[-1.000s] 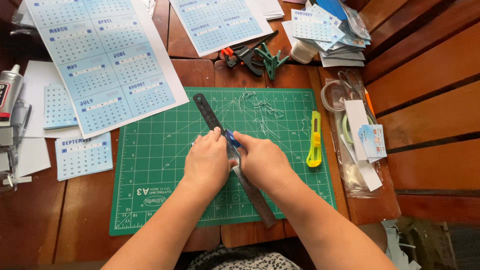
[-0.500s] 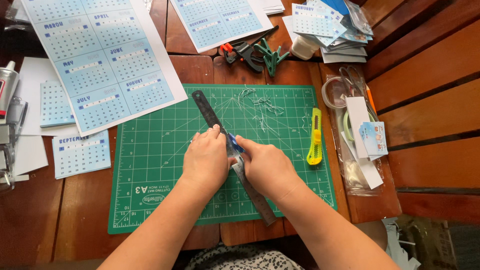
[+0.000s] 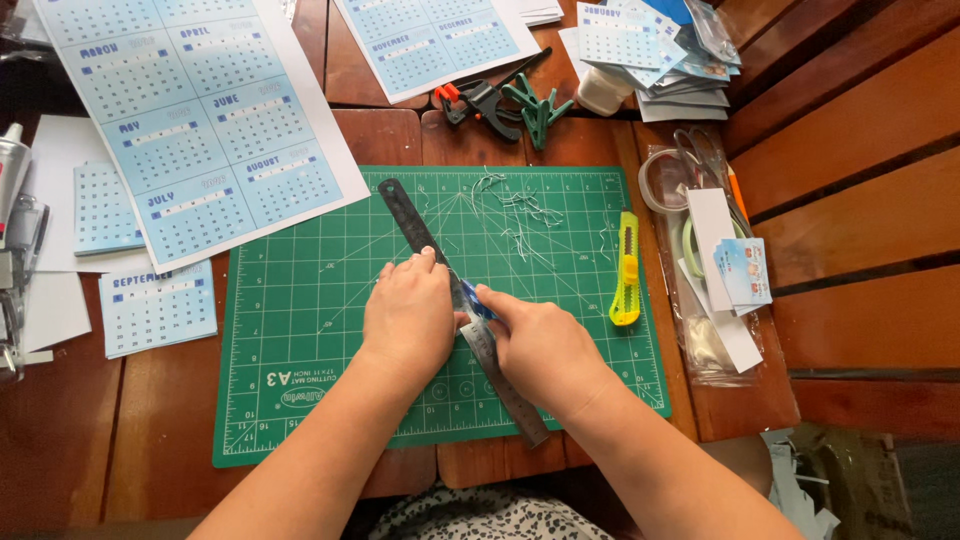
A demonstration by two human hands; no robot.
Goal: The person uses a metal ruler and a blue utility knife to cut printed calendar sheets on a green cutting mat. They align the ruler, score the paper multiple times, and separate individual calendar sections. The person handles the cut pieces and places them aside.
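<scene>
Hands at mid-mat, barely shifted from a second ago, so we judge the cut still under way. Our left hand (image 3: 408, 312) lies flat, fingers spread, pressing the steel ruler (image 3: 463, 310) slantwise across the green cutting mat (image 3: 300, 330). Our right hand (image 3: 545, 350) is closed around a blue-handled knife (image 3: 478, 301) against the ruler's edge. Alongside: yellow utility knife (image 3: 626, 268), paper slivers (image 3: 520, 215), calendar sheet (image 3: 200, 120), clamps (image 3: 505, 100).

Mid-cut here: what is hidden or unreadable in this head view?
- Whatever is being cut: hidden under the left hand and the ruler.
- Blue tool: mostly inside the right hand; its tip cannot be seen.
- Ruler's middle: covered by both hands.
- Calendar sheet: cut off by the top edge.
</scene>
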